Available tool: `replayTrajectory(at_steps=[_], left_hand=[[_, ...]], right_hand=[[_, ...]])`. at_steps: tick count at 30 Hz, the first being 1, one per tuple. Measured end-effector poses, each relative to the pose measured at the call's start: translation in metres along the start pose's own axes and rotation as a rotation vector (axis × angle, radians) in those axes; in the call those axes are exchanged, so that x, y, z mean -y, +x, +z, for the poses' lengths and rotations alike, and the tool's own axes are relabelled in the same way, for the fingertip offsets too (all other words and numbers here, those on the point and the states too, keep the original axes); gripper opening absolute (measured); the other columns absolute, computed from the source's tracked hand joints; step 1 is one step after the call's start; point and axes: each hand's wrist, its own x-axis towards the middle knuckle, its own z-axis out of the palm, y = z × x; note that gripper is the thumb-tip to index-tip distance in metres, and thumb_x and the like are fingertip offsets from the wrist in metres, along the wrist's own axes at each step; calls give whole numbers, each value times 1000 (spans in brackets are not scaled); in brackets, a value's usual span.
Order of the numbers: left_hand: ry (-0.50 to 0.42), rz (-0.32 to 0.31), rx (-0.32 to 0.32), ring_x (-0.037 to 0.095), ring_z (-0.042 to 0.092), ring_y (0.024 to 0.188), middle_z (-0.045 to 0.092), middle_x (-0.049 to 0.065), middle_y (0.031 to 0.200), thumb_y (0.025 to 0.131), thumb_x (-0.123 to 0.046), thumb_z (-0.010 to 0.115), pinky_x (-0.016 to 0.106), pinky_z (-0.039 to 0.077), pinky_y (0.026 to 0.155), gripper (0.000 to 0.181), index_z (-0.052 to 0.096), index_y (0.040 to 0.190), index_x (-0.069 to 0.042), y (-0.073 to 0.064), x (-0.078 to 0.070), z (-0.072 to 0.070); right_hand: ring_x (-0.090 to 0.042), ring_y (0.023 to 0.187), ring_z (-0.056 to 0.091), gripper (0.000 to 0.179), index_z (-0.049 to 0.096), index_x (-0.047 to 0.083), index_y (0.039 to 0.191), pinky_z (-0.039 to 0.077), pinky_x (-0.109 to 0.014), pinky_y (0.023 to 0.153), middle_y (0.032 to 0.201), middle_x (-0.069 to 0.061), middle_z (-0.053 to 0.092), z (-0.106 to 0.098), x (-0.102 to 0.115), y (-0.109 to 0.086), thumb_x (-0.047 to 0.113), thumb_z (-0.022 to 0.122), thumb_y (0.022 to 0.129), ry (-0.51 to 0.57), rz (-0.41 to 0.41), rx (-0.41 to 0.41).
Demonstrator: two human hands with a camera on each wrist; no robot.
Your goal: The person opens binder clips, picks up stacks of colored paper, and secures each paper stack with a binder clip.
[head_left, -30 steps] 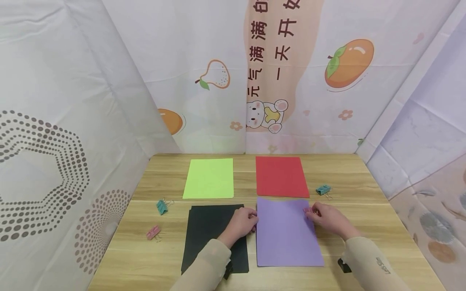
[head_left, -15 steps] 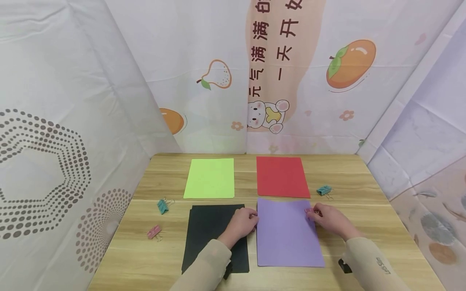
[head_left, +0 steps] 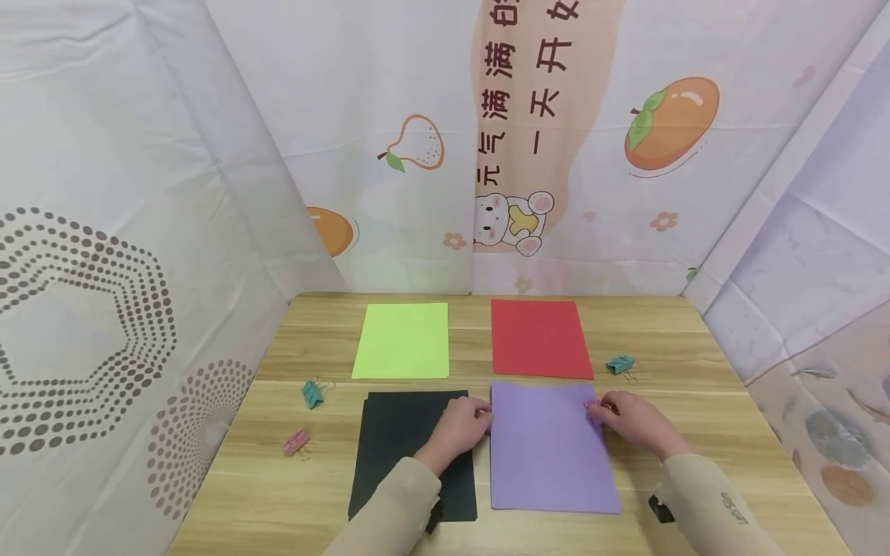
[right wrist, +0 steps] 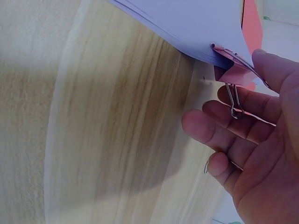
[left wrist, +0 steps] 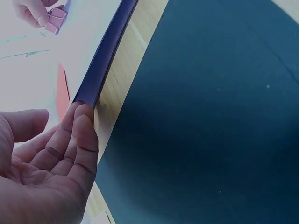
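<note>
A stack of purple paper sheets lies near the front of the table. My left hand touches its left edge, fingertips against the sheet edges and thumb held apart in the left wrist view. At the right edge, a pink binder clip sits over the sheets. My right hand holds the clip by its wire handles, thumb on one and fingers behind the other. The black paper stack lies under my left wrist, and is partly covered by it.
Yellow-green paper and red paper lie at the back. A teal clip sits at the right; another teal clip and a pink clip lie at the left. Curtains hang around the table.
The purple stack's far edge has come very slightly toward me, and the pink clip at its right edge with it. Both hands keep nearly the same places.
</note>
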Motion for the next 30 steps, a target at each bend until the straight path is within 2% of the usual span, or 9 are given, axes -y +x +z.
replayTrajectory(at_steps=[3, 8, 10, 14, 17, 19, 24, 27, 30], left_hand=[[17, -3, -6, 9, 50, 53, 57, -3, 61, 97, -8, 59, 23, 39, 51, 19, 76, 95, -2, 0, 2, 0], [57, -6, -16, 12, 57, 65, 70, 4, 80, 97, -10, 61, 28, 49, 61, 24, 75, 113, 1, -2, 1, -3], [74, -8, -24, 13, 60, 69, 74, 7, 88, 97, -11, 62, 31, 52, 66, 25, 75, 115, 1, -3, 1, -5], [74, -22, -33, 13, 60, 70, 74, 6, 92, 98, -13, 63, 31, 53, 67, 24, 76, 115, -2, -4, 2, -9], [65, -31, -36, 12, 57, 66, 70, 1, 84, 99, -15, 63, 29, 49, 63, 24, 75, 116, -3, -6, 3, -15], [76, -28, -44, 11, 56, 64, 67, -2, 81, 99, -16, 64, 28, 49, 62, 24, 75, 117, -4, -7, 6, -19], [131, -1, -81, 11, 57, 69, 69, -1, 87, 98, -20, 66, 31, 52, 67, 26, 74, 120, -7, -10, 12, -31], [156, -12, -91, 16, 64, 82, 72, 2, 101, 99, -26, 68, 37, 56, 76, 31, 72, 124, -10, -12, 15, -39], [193, -27, -104, 23, 68, 104, 72, 6, 119, 99, -30, 68, 46, 56, 91, 36, 69, 130, -11, -14, 18, -49]], right_hand=[[-16, 78, 55, 33, 71, 10, 97, 49, -36, 71, 84, 2, 64, 0, -1, 0, 41, 62, 102, 1, -8, 1], [-15, 79, 56, 34, 72, 10, 94, 51, -39, 74, 86, 2, 65, 3, -5, 2, 42, 62, 101, -21, -32, -21], [-16, 79, 56, 33, 71, 8, 95, 51, -39, 73, 88, 0, 64, 3, -7, 2, 40, 63, 101, -38, -43, -32], [-22, 81, 57, 30, 70, 2, 102, 53, -42, 73, 93, -7, 61, 3, -9, 3, 32, 65, 100, -79, -50, -62], [-34, 92, 63, 31, 68, -2, 108, 55, -53, 83, 101, -15, 65, 4, -8, 4, 28, 66, 99, -110, -77, -101], [-43, 102, 63, 34, 67, -3, 114, 51, -60, 91, 109, -21, 67, 6, -7, 5, 27, 67, 99, -128, -108, -132], [-53, 120, 54, 49, 59, -2, 133, 44, -68, 98, 129, -28, 61, 10, -1, 8, 29, 70, 97, -142, -171, -175], [-56, 123, 51, 58, 54, 0, 141, 43, -71, 97, 135, -28, 57, 14, 1, 10, 29, 73, 94, -159, -203, -193], [-58, 124, 49, 64, 54, 0, 142, 43, -73, 96, 137, -29, 55, 17, 4, 12, 30, 77, 91, -190, -249, -215]])
